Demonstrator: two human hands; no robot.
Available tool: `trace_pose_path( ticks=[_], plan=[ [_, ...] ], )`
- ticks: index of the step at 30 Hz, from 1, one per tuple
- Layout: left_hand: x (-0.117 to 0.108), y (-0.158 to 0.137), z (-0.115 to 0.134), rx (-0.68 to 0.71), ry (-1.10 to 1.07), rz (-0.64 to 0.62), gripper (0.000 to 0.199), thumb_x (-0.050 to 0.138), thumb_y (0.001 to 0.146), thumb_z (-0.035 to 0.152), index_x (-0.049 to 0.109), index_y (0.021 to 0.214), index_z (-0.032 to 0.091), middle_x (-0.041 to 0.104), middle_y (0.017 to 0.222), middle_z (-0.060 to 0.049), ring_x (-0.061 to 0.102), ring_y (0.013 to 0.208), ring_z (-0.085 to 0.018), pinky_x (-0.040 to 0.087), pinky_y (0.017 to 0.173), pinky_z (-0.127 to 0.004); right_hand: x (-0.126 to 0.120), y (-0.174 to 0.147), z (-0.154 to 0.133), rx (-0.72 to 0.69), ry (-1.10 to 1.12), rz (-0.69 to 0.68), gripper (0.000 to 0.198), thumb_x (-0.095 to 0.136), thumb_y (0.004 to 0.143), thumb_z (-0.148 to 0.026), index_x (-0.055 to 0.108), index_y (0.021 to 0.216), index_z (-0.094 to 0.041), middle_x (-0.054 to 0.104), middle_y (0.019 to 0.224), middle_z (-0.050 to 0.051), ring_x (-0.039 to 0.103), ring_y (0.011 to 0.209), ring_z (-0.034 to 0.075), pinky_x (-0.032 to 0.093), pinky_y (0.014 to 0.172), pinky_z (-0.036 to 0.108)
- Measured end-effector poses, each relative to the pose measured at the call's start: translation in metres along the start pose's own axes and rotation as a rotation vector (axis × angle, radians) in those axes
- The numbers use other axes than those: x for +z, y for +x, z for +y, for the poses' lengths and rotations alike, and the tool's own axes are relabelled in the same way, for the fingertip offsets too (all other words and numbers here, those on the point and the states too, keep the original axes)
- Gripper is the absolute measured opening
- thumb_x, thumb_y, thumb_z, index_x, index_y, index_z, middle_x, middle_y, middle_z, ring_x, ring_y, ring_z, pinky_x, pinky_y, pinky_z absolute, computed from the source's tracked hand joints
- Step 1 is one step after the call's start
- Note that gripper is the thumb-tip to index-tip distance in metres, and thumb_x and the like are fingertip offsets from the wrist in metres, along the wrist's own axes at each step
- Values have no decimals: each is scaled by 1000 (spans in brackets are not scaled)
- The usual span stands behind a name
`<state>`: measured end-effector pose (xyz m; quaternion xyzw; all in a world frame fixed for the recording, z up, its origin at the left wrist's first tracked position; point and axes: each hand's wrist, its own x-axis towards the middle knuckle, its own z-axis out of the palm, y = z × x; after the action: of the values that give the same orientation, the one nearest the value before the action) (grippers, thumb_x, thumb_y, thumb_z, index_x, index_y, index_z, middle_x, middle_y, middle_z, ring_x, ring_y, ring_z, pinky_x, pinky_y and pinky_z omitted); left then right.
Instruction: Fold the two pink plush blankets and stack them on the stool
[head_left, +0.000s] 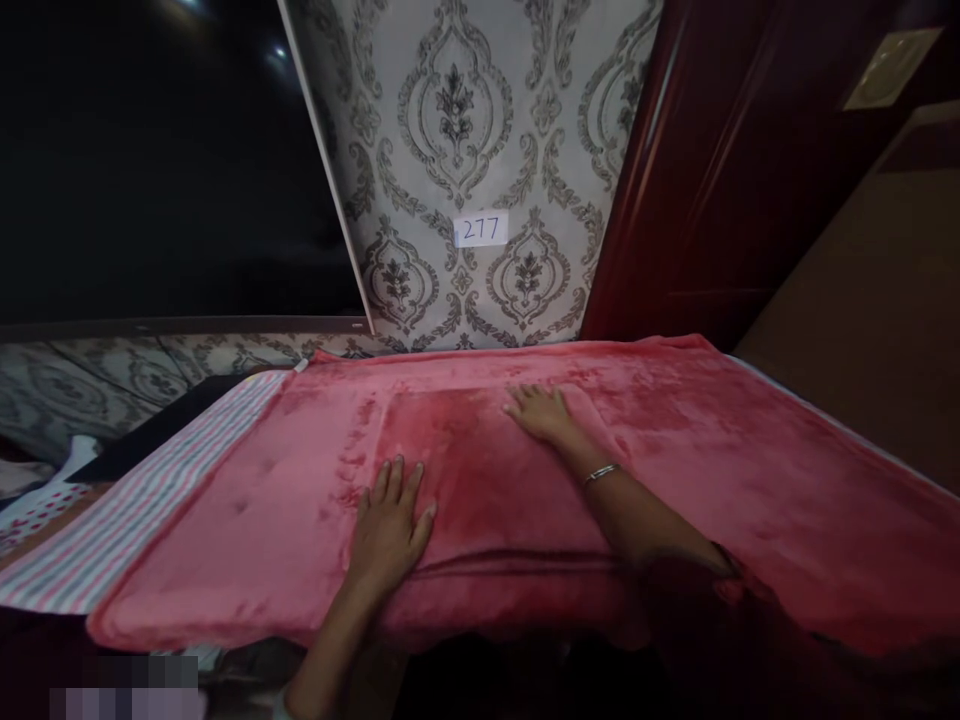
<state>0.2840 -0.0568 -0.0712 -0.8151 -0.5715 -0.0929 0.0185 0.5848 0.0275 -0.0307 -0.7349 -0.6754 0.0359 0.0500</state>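
A pink plush blanket [705, 450] is spread over a flat surface, and a folded plush piece [480, 470] of the same colour lies on its middle. My left hand [388, 530] rests palm down at the near left edge of the folded piece, fingers apart. Farther back, my right hand [541, 412] lies flat near its far right part, fingers spread, with a silver bracelet on the wrist. Neither hand grips anything. Dark fold lines run along the near edge of the folded piece, between the two forearms.
A striped cloth [165, 490] shows from under the blanket at the left. A large black screen [172, 170] stands behind on the left. Patterned wallpaper carries a paper label [481, 229] reading 277. At the right are a dark red panel [690, 170] and a brown board [862, 290].
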Motion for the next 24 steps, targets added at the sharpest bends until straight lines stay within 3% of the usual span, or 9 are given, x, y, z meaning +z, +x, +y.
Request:
trace_pose_path(
  ticks=[2, 5, 8, 11, 14, 16, 20, 24],
  plan=[
    [-5, 2, -2, 10, -8, -29, 59, 46, 99, 42, 46, 154, 20, 32, 164, -17, 29, 153, -36, 34, 117, -62, -7, 2, 16, 89, -17, 5, 58, 32, 106, -45, 43, 155, -15, 37, 161, 19, 32, 149, 37, 21, 118, 66],
    [-23, 18, 1, 24, -5, -58, 59, 45, 99, 42, 49, 152, 17, 37, 162, -20, 33, 151, -38, 28, 118, -66, -17, 7, 17, 93, -19, 11, 57, 29, 106, -43, 41, 156, -18, 37, 162, 17, 30, 150, 36, 19, 118, 66],
    [-47, 60, 17, 97, -13, -35, 59, 40, 101, 39, 44, 155, 16, 38, 162, -19, 30, 153, -35, 22, 122, -63, -21, 14, 2, 24, -3, 7, 55, 29, 106, -43, 38, 158, -28, 34, 165, 10, 30, 151, 30, 20, 120, 60],
    [-58, 117, 38, 144, -17, -92, 62, 38, 102, 44, 37, 158, 17, 35, 164, -17, 29, 154, -32, 18, 124, -59, -19, 18, -8, 19, 10, 2, 53, 31, 106, -43, 41, 156, -29, 36, 164, 9, 32, 150, 31, 21, 119, 62],
    [-45, 163, 46, 43, 29, -163, 69, 37, 101, 52, 32, 160, 15, 31, 166, -18, 25, 155, -34, 15, 124, -59, -9, 14, -5, 52, 15, 27, 53, 32, 106, -44, 46, 153, -23, 47, 157, 13, 38, 145, 34, 23, 117, 62],
    [-28, 178, 42, -12, 45, -179, 71, 33, 102, 56, 34, 159, 13, 32, 164, -20, 27, 154, -36, 15, 123, -62, 1, 9, 0, 62, 12, 63, 54, 31, 106, -45, 48, 151, -21, 53, 151, 14, 42, 141, 33, 23, 117, 58],
    [0, 182, 28, -23, 20, -139, 70, 26, 103, 57, 38, 157, 15, 39, 162, -18, 31, 152, -36, 18, 122, -61, 16, 5, 8, 38, 21, 154, 51, 31, 107, -44, 54, 146, -21, 61, 142, 14, 50, 133, 30, 27, 114, 52],
    [6, 180, 20, 13, -6, -96, 66, 28, 103, 56, 45, 153, 15, 47, 157, -17, 37, 148, -34, 22, 121, -60, 23, 10, 12, 39, 44, 165, 49, 32, 106, -45, 59, 139, -21, 64, 136, 13, 54, 127, 29, 28, 112, 51]
  ],
)
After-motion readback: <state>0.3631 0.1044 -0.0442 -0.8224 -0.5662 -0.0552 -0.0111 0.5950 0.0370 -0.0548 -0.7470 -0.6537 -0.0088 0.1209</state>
